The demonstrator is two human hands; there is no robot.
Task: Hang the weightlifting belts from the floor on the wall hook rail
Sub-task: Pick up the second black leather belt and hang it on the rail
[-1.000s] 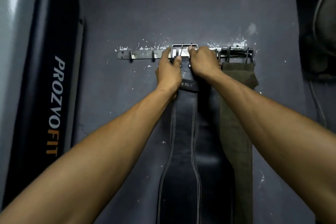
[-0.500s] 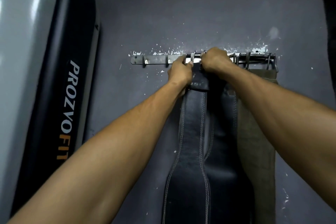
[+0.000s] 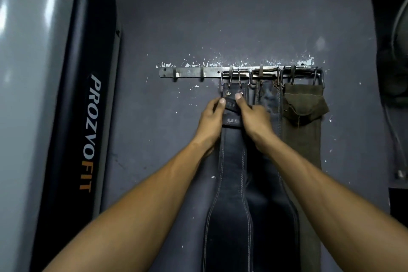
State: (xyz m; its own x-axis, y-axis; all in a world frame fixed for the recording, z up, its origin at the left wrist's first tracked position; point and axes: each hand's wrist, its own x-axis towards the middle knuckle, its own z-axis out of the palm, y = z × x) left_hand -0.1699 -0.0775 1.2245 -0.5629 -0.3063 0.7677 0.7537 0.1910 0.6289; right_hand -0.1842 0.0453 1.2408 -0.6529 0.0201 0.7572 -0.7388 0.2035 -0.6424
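Black belt (image 3: 229,194) hangs by its buckle (image 3: 235,77) on the hook rail (image 3: 189,72). Left hand (image 3: 210,118) and right hand (image 3: 254,117) pinch its strap; fingers closed. Next: release, confirm the hang.

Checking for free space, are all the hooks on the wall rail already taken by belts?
No, the two hooks at the left end of the hook rail hang bare.

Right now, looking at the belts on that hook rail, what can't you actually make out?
- Front black belt: its lower end is cut off by the head view's bottom edge; the printed label is partly covered by the left hand and right hand.
- Second black belt: mostly hidden behind the front belt and right forearm.
- Olive belt: buckle too dark to read.
- Floor: out of frame, so remaining belts are unknown.
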